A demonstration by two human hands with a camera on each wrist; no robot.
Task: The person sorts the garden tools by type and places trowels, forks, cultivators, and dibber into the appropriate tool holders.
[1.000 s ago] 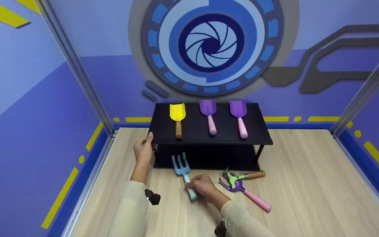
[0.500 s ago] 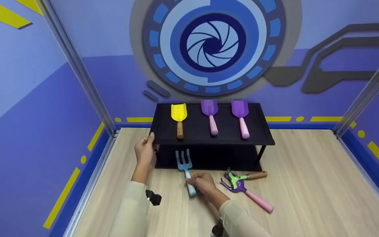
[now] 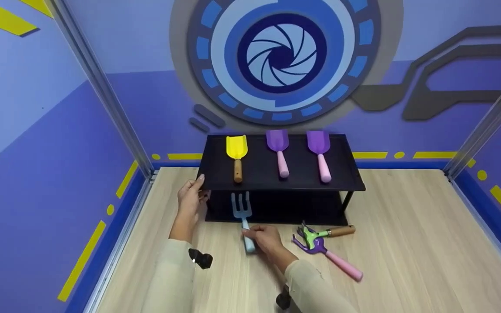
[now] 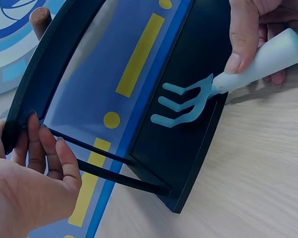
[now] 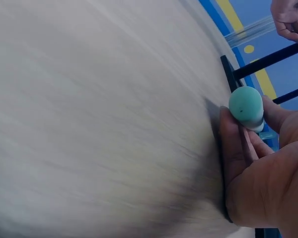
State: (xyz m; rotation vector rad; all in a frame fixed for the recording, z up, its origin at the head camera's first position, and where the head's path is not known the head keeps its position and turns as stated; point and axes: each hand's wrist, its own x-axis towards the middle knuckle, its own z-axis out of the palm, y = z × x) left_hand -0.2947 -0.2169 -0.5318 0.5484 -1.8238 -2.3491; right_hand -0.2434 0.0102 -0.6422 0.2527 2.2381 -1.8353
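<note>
My right hand [image 3: 268, 239] pinches the pale blue handle of a small garden hand fork [image 3: 242, 211]. The fork's three tines reach over the lower shelf of a black two-tier rack [image 3: 259, 179], as the left wrist view also shows. With thumb on top and fingers beneath, my left hand [image 3: 189, 196] grips the front left corner of the rack's upper shelf. A yellow scoop [image 3: 237, 148] with a brown handle and two purple scoops [image 3: 278, 140] with pink handles lie on that upper shelf. In the right wrist view, the rounded handle end [image 5: 246, 106] sits between thumb and fingers.
Right of my right hand, a green hand rake [image 3: 310, 237] with a wooden handle lies across a purple hand rake [image 3: 316, 247] with a pink handle on the wooden table [image 3: 407, 243]. Blue printed walls [image 3: 146, 108] stand behind and at both sides.
My right hand has carried the fork forward, so its tines now lie further over the lower shelf. My left hand keeps its grip on the rack corner.
</note>
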